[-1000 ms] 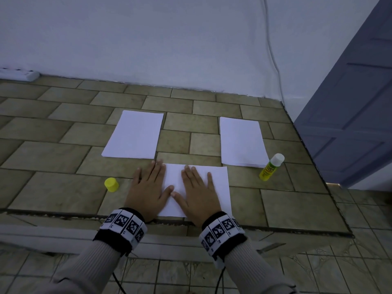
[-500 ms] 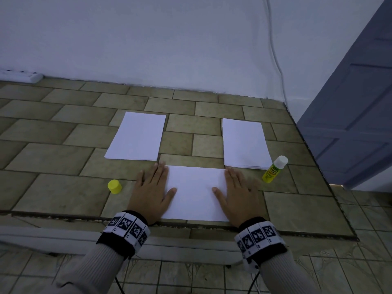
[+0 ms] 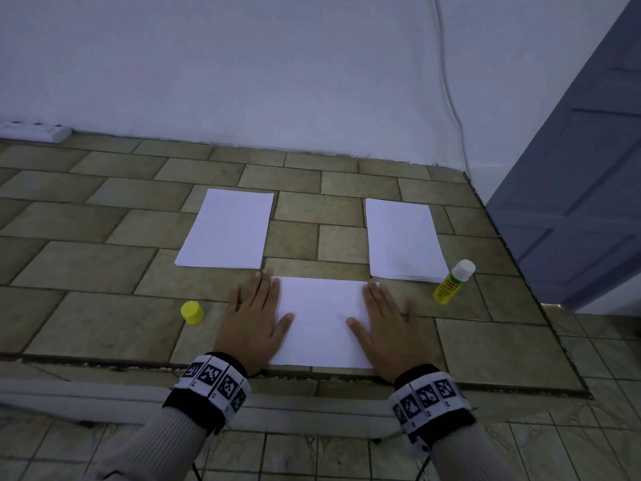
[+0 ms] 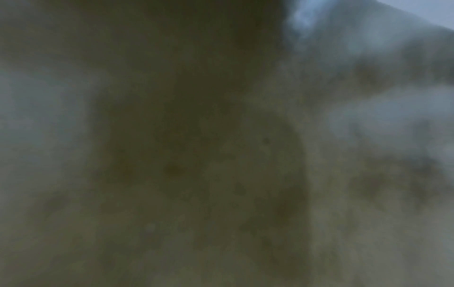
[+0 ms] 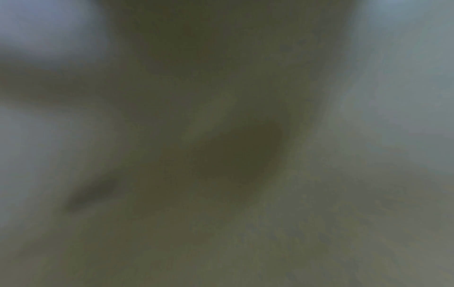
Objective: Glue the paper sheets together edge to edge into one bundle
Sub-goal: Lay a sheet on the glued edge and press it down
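Note:
A white paper sheet [image 3: 321, 321] lies flat near the front edge of the tiled counter [image 3: 104, 265]. My left hand [image 3: 255, 312] presses flat on its left edge, fingers straight. My right hand [image 3: 386, 317] presses flat on its right edge. Farther back, a paper stack [image 3: 227, 229] lies at the left and another stack [image 3: 404, 239] at the right. A yellow glue stick [image 3: 452, 282] with its white tip exposed stands beside the right stack. Its yellow cap [image 3: 191, 311] sits left of my left hand. Both wrist views are dark and blurred.
A white wall rises behind the counter, with a white power strip [image 3: 34, 130] at its far left and a cable [image 3: 451, 98] running down it. A grey-blue door [image 3: 575, 168] stands at the right. The counter's front edge drops to a tiled floor [image 3: 312, 453].
My right hand slid from the sheet's middle to its right edge. The left hand stayed on the left edge.

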A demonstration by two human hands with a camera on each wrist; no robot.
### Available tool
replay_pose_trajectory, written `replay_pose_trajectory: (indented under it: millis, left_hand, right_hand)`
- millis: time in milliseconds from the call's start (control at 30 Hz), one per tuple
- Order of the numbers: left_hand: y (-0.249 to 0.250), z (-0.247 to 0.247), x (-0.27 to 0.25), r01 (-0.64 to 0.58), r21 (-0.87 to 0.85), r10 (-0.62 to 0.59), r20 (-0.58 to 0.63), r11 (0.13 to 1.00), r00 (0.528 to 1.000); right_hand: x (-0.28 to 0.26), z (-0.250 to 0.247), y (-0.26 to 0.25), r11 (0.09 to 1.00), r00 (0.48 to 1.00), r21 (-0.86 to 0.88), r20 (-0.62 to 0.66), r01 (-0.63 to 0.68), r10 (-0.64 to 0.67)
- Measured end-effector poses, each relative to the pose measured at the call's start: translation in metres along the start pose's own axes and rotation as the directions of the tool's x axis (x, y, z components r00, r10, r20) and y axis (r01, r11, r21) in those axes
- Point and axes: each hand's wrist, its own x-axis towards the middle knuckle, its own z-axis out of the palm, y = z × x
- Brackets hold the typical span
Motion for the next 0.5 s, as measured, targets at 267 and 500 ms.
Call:
replay_pose_trajectory:
  millis: [267, 500]
  left_hand:
    - [0.003, -0.004, -0.002, 0.000, -0.018, 0.000, 0.028, 1.000, 1.000]
    - [0.002, -0.007, -0.002, -0.009, 0.043, 0.004, 0.108, 0.999, 0.994]
  right_hand:
    - [0.003, -0.062, 0.010, 0.947, 0.997, 0.321, 0.063, 0.012, -0.034]
    - [0.039, -0.061, -0.012, 0.986, 0.974, -0.041, 0.172, 0.160, -0.151]
